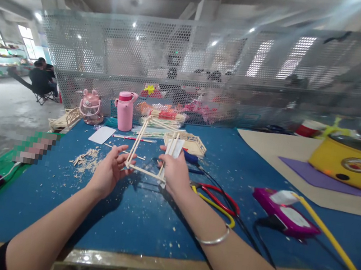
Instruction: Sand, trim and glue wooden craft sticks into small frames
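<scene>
Your right hand point(175, 170) is closed around the right side of a slender, pale wooden stick frame point(135, 144), thumb and fingers pinching it together with a flat white piece point(175, 147). Your left hand point(109, 171) is half curled with its fingers apart, its fingertips at the frame's near left corner; you cannot tell from this view whether they grip it or only steady it. The frame is tilted up between your two hands, above the blue tabletop point(139, 224).

Just beyond your left hand, a loose heap of pale wood shavings and short stick bits point(87, 159) lies on the blue surface, with smaller crumbs scattered around. Behind the heap is a square of white paper point(101, 134), and past that stand a clear pink bottle with small ears point(90, 109) and a pink tumbler with a red top point(124, 112).

Beyond your right hand sits a shallow pale wooden tray point(194, 146). Near your right forearm lie red and yellow looped tool handles point(206, 186). Farther right you have a magenta power strip point(284, 213) with a white plug in it, and a yellow electric pot point(351, 159) on a purple mat point(293, 171). A perforated metal screen point(138, 55) rises behind the table.
</scene>
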`<state>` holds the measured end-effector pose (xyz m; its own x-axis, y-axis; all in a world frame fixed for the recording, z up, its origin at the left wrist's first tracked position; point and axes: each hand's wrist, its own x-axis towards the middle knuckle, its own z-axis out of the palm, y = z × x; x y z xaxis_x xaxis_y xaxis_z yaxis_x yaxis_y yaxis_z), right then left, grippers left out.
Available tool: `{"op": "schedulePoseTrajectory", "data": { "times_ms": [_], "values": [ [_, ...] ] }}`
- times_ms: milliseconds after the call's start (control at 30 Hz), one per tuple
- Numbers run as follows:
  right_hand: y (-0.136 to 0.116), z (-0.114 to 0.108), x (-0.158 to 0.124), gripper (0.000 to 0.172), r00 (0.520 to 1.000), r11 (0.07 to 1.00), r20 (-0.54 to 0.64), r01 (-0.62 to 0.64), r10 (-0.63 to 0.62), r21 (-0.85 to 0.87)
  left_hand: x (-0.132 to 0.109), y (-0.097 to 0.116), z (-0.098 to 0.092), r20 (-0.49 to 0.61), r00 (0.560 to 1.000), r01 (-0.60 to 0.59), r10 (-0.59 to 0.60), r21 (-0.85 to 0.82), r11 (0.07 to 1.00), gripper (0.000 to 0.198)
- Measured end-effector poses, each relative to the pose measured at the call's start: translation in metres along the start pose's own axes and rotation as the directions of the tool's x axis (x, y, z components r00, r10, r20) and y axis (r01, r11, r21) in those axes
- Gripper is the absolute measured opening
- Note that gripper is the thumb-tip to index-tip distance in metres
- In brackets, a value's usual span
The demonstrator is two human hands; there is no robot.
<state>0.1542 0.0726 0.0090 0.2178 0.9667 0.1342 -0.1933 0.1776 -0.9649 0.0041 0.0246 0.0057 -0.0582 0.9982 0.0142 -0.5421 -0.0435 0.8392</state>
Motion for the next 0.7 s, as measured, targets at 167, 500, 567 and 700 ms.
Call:
{"op": "schedulePoseTrajectory", "data": {
  "times_ms": [167, 500, 567, 700],
  "values": [
    [0.0024, -0.0013, 0.0023, 0.032, 1.0, 1.0, -0.023, 0.007, -0.008, -0.024, -0.0001, -0.0012, -0.0001, 0.002, 0.999, -0.05, 0.05, 0.163, 0.985, 0.035],
    [0.0005, -0.0017, 0.0013, 0.033, 1.0, 0.999, -0.026, -0.006, 0.005, -0.043, 0.0026, -0.0046, -0.0059, 0.014, 0.999, -0.035, 0.033, 0.127, 0.991, 0.035],
    [0.0011, -0.002, 0.0019, 0.032, 1.0, 0.999, -0.012, -0.009, 0.008, -0.049, 0.0016, -0.0038, -0.0057, 0.026, 0.999, -0.048, 0.045, 0.144, 0.988, 0.038],
    [0.0021, -0.0033, 0.0046, 0.034, 0.998, 0.997, 0.057, -0.026, 0.031, -0.079, 0.0, -0.0017, -0.0039, 0.055, 0.998, -0.051, 0.04, 0.22, 0.974, 0.045]
  ]
}}
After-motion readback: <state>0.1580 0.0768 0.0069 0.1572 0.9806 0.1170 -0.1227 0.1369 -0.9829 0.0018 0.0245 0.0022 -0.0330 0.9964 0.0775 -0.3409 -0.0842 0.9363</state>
